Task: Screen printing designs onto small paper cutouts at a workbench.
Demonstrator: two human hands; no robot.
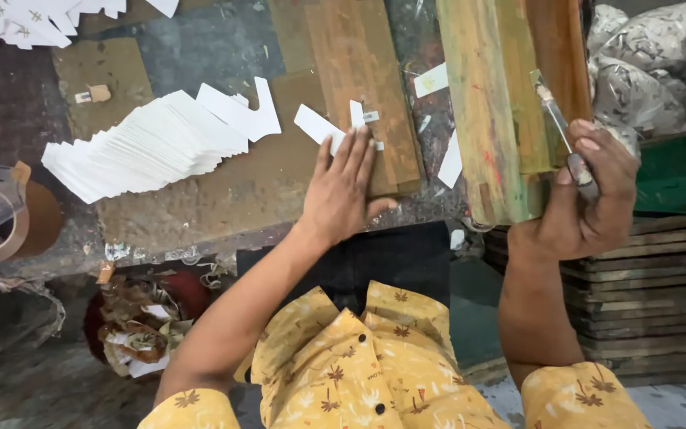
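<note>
My left hand (343, 191) lies flat, fingers spread, on a brown wooden board (359, 87), its fingertips resting on a white cut paper piece (321, 127). My right hand (585, 195) is closed around a slim knife-like tool (559, 127) with a metal blade pointing up and away, held next to a paint-stained wooden frame (486, 103). A fanned stack of white cut paper pieces (148, 147) lies to the left of my left hand.
A roll of brown tape (9, 226) in a clear dispenser sits at the left edge. More white shapes (25, 20) lie top left. Stacked wooden frames (653, 294) stand at the right, filled plastic bags (645, 56) behind. A bin of scraps (140, 326) sits under the table.
</note>
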